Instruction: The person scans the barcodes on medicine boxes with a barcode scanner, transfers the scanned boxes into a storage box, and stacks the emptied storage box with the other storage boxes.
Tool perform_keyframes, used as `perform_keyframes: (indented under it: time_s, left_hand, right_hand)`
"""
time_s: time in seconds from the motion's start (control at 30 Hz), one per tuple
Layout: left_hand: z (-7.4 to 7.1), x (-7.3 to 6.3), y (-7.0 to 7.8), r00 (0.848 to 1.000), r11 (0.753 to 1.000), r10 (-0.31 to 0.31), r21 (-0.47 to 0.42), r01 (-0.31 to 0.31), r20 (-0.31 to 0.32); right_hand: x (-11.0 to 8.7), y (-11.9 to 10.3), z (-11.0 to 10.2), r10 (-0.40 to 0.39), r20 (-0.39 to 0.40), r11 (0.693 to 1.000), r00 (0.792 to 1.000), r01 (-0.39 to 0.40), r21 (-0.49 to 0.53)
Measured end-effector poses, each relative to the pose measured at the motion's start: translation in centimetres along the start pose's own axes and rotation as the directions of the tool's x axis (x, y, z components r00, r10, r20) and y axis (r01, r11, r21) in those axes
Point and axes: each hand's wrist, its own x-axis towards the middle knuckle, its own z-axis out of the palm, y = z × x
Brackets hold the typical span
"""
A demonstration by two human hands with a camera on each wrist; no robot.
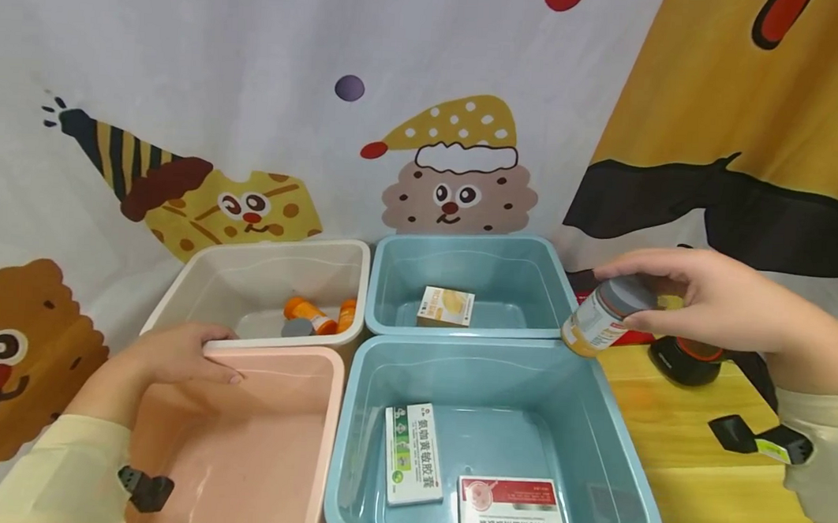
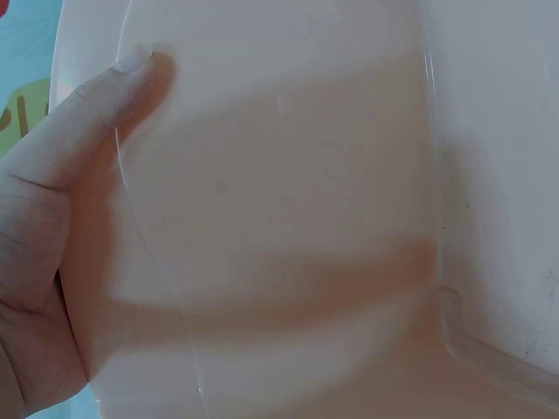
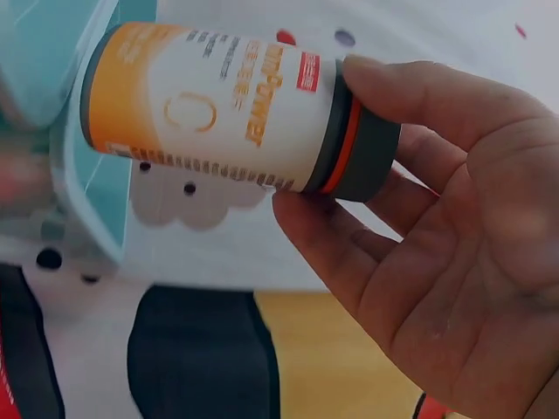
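Note:
My right hand (image 1: pixel 716 297) grips a supplement bottle (image 1: pixel 593 322) by its dark grey cap, thumb and fingers around it. White and orange, the bottle (image 3: pixel 210 105) is tilted, its base beside the right rims where the two blue bins meet. At the left, my left hand (image 1: pixel 179 352) holds the rim of the pink bin (image 1: pixel 253 434). Its thumb (image 2: pixel 96 105) lies against the inner wall, while the other fingers are mostly hidden beyond the rim. The front blue bin (image 1: pixel 484 383) contains a white-green medicine box (image 1: pixel 413 455) and a red-white medicine box (image 1: pixel 511 509).
The back blue bin (image 1: pixel 462 260) holds a small yellow-white box (image 1: pixel 447 306). Orange bottles (image 1: pixel 309 315) lie in the beige bin (image 1: pixel 248 272) at the back left. Right of the bins, a black-and-orange item (image 1: pixel 685 362) stands on the yellow wooden table (image 1: pixel 726 499). A cartoon-print cloth (image 1: pixel 259 63) hangs behind.

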Motion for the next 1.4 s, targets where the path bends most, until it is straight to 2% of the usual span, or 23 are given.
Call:
perform_keyframes:
  time_s: [0.1, 0.23, 0.43, 0.53, 0.77, 0.9, 1.13, 1.4]
  left_hand:
    - [-0.1, 0.0, 0.1, 1.0, 1.0, 0.015, 0.009, -0.015, -0.007]
    - [-0.1, 0.0, 0.2, 1.0, 1.0, 0.025, 0.02, -0.024, -0.015]
    - [-0.1, 0.1, 0.1, 0.999, 0.999, 0.034, 0.035, -0.034, -0.015]
    - [-0.1, 0.2, 0.1, 1.0, 1.0, 0.019, 0.019, -0.018, -0.012]
    - [0.0, 0.2, 0.1, 1.0, 1.0, 0.015, 0.0, -0.015, -0.008]
    - [0.0, 0.0, 0.1, 1.0, 1.0, -0.001, 0.007, 0.001, -0.009]
    - [0.1, 0.1, -0.1, 1.0, 1.0, 0.023, 0.016, -0.023, -0.014]
    - [0.1, -0.1, 0.0, 1.0, 1.0, 0.008, 0.021, -0.008, -0.016]
  right_hand:
    - [-0.7, 1.0, -0.3, 0.094, -0.016, 0.995, 0.995, -0.095, -0.044]
    - [-1.5, 2.4, -0.4, 0.202, -0.031, 0.976, 0.979, -0.204, -0.078]
    - [-2.6, 4.8, 0.2, 0.252, 0.005, 0.967, 0.968, -0.252, -0.027]
    - [-3.2, 5.7, 0.6, 0.285, 0.036, 0.958, 0.958, -0.284, -0.042]
    - [-4.2, 7.4, 1.9, 0.277, 0.072, 0.958, 0.958, -0.271, -0.09]
    - [-4.5, 8.0, 2.4, 0.294, 0.098, 0.952, 0.951, -0.281, -0.122]
    - [-5.1, 9.0, 2.8, 0.32, 0.124, 0.943, 0.939, -0.304, -0.135]
    - [-5.6, 9.8, 3.0, 0.283, 0.116, 0.946, 0.952, -0.257, -0.198]
